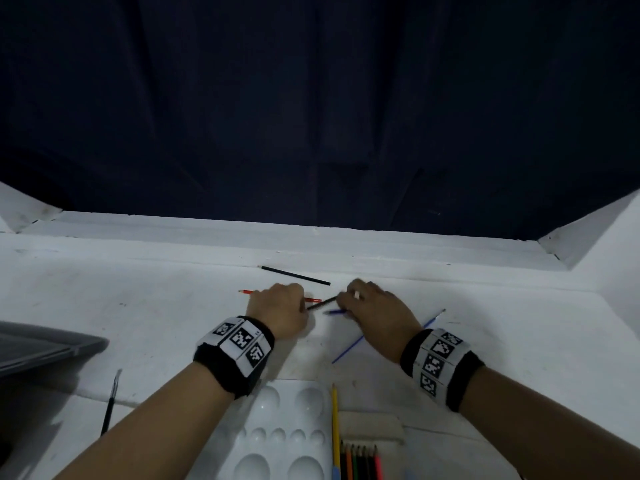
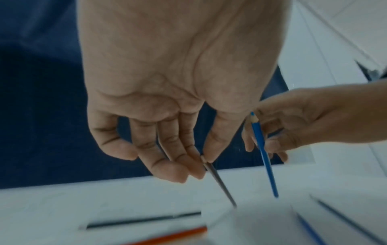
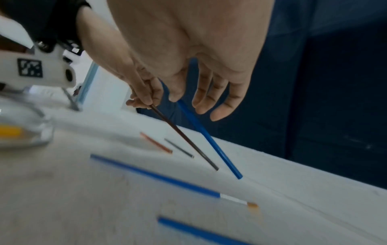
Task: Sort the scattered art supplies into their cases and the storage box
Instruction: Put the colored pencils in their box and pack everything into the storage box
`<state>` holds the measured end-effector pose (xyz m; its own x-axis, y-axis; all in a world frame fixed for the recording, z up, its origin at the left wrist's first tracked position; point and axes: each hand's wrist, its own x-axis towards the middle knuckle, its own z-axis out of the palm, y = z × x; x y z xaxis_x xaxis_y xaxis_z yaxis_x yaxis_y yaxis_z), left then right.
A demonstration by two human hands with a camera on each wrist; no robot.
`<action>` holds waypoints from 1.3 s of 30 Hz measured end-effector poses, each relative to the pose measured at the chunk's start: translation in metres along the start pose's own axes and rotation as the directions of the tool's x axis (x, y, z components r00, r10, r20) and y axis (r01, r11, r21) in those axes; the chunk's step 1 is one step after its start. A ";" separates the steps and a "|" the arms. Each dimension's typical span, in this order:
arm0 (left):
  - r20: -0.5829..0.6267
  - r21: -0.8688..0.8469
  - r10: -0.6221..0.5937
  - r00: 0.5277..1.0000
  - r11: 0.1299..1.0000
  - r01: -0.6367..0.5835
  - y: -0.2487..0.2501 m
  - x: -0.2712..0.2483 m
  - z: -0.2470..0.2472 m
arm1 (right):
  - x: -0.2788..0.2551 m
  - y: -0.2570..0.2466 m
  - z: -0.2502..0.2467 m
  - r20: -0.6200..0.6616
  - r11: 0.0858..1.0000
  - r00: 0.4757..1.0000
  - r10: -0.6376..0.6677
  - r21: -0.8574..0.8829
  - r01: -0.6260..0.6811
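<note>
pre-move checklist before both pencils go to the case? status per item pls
1. Left hand pinches the dark pencil, lifted off the table: ok.
2. Right hand holds the blue pencil, lifted: ok.
3. Held pencils apart, not crossing: cannot tell; they lie close in the head view.
4. Pencil case open, slots visible: ok.
5. All loose pencils collected: not ok; red pencil, black pencil and blue brush remain on the table.
6. Storage box open: cannot tell.
</note>
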<state>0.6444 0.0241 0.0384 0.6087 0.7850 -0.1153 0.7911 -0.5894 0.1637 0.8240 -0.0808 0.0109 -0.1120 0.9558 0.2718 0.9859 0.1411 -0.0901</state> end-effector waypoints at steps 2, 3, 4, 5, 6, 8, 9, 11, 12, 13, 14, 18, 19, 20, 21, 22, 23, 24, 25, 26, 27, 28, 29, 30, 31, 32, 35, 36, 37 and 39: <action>-0.133 -0.059 -0.003 0.991 0.998 -0.004 0.003 -0.013 -0.018 | -0.007 -0.002 -0.018 -0.115 0.996 0.993 0.038 0.088 -0.028; -0.200 -0.112 -0.002 0.980 0.993 -0.021 0.005 -0.022 -0.028 | -0.011 -0.005 -0.029 -0.158 0.986 0.984 0.084 0.158 -0.059; -0.268 -0.174 -0.004 0.963 0.984 -0.044 0.007 -0.031 -0.038 | -0.015 -0.007 -0.039 -0.192 0.968 0.971 0.140 0.231 -0.093; -0.340 -0.244 -0.009 0.940 0.966 -0.080 0.009 -0.042 -0.047 | -0.021 -0.009 -0.048 -0.224 0.947 0.955 0.192 0.299 -0.120; -0.406 -0.325 -0.017 0.914 0.937 -0.127 0.011 -0.053 -0.056 | -0.027 -0.011 -0.057 -0.253 0.923 0.938 0.238 0.359 -0.138; -0.513 -0.501 -0.054 0.857 0.829 -0.248 0.017 -0.076 -0.069 | -0.041 -0.018 -0.073 -0.287 0.871 0.906 0.312 0.467 -0.152; -0.546 -0.572 -0.078 0.834 0.763 -0.302 0.021 -0.088 -0.073 | -0.048 -0.021 -0.080 -0.289 0.844 0.895 0.339 0.513 -0.154; -0.580 -0.661 -0.119 0.806 0.647 -0.381 0.030 -0.112 -0.078 | -0.065 -0.031 -0.092 -0.283 0.807 0.885 0.371 0.570 -0.156; -0.589 -0.690 -0.130 0.798 0.594 -0.413 0.035 -0.123 -0.078 | -0.075 -0.036 -0.097 -0.283 0.797 0.882 0.377 0.584 -0.153; -0.593 -0.718 -0.135 0.794 0.535 -0.445 0.040 -0.134 -0.077 | -0.084 -0.040 -0.100 -0.282 0.787 0.880 0.384 0.597 -0.152; -0.593 -0.745 -0.137 0.793 0.467 -0.476 0.045 -0.143 -0.075 | -0.094 -0.045 -0.102 -0.277 0.773 0.875 0.396 0.616 -0.155; -0.547 -0.823 -0.122 0.828 0.261 -0.505 0.060 -0.166 -0.051 | -0.135 -0.059 -0.098 -0.222 0.672 0.856 0.467 0.719 -0.180; -0.533 -0.833 -0.113 0.838 0.245 -0.497 0.063 -0.168 -0.042 | -0.145 -0.062 -0.094 -0.201 0.643 0.852 0.483 0.742 -0.189; -0.515 -0.844 -0.109 0.851 0.239 -0.480 0.065 -0.168 -0.033 | -0.154 -0.064 -0.090 -0.167 0.606 0.848 0.503 0.768 -0.208; -0.490 -0.857 -0.105 0.865 0.238 -0.457 0.068 -0.168 -0.023 | -0.162 -0.065 -0.085 -0.126 0.564 0.843 0.523 0.793 -0.231; -0.467 -0.868 -0.103 0.878 0.246 -0.432 0.071 -0.168 -0.014 | -0.169 -0.066 -0.080 -0.088 0.531 0.838 0.539 0.808 -0.256; -0.445 -0.874 -0.101 0.890 0.266 -0.407 0.074 -0.166 -0.006 | -0.174 -0.066 -0.076 -0.060 0.514 0.834 0.549 0.811 -0.280; -0.426 -0.875 -0.093 0.900 0.297 -0.383 0.077 -0.163 0.001 | -0.178 -0.067 -0.072 -0.038 0.506 0.831 0.555 0.808 -0.301; -0.404 -0.872 -0.075 0.912 0.332 -0.359 0.081 -0.161 0.009 | -0.182 -0.068 -0.069 -0.015 0.497 0.827 0.561 0.806 -0.322; -0.384 -0.865 -0.051 0.922 0.370 -0.340 0.084 -0.158 0.015 | -0.185 -0.069 -0.066 0.005 0.483 0.826 0.564 0.809 -0.335; -0.368 -0.852 -0.025 0.929 0.410 -0.327 0.087 -0.155 0.020 | -0.187 -0.071 -0.064 0.022 0.469 0.825 0.564 0.814 -0.343; -0.357 -0.834 -0.003 0.934 0.452 -0.317 0.089 -0.150 0.025 | -0.188 -0.072 -0.063 0.035 0.461 0.826 0.563 0.816 -0.349; -0.349 -0.814 0.015 0.937 0.491 -0.311 0.091 -0.145 0.028 | -0.188 -0.073 -0.063 0.045 0.459 0.826 0.562 0.813 -0.357; -0.344 -0.791 0.030 0.938 0.528 -0.307 0.092 -0.140 0.031 | -0.188 -0.074 -0.063 0.056 0.464 0.827 0.559 0.805 -0.369; -0.338 -0.763 0.049 0.940 0.570 -0.304 0.092 -0.134 0.033 | -0.186 -0.074 -0.062 0.069 0.477 0.830 0.554 0.791 -0.384; -0.327 -0.725 0.074 0.942 0.620 -0.300 0.092 -0.127 0.035 | -0.185 -0.074 -0.062 0.083 0.498 0.834 0.546 0.768 -0.402; -0.208 -0.571 0.161 0.965 0.781 -0.254 0.092 -0.109 0.043 | -0.179 -0.072 -0.059 0.113 0.565 0.847 0.519 0.699 -0.439; -0.138 -0.516 0.185 0.973 0.825 -0.230 0.092 -0.105 0.045 | -0.177 -0.072 -0.058 0.120 0.575 0.849 0.514 0.687 -0.445; -0.069 -0.462 0.206 0.976 0.860 -0.215 0.091 -0.101 0.048 | -0.176 -0.072 -0.057 0.129 0.578 0.850 0.511 0.680 -0.451; 0.028 -0.353 0.249 0.968 0.909 -0.224 0.091 -0.097 0.051 | -0.174 -0.071 -0.056 0.145 0.576 0.847 0.511 0.674 -0.463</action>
<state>0.6603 -0.1159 0.0142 0.7882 0.6074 -0.0986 0.5612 -0.6437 0.5203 0.7805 -0.2718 0.0233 0.3910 0.9193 0.0451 0.5354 -0.1873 -0.8236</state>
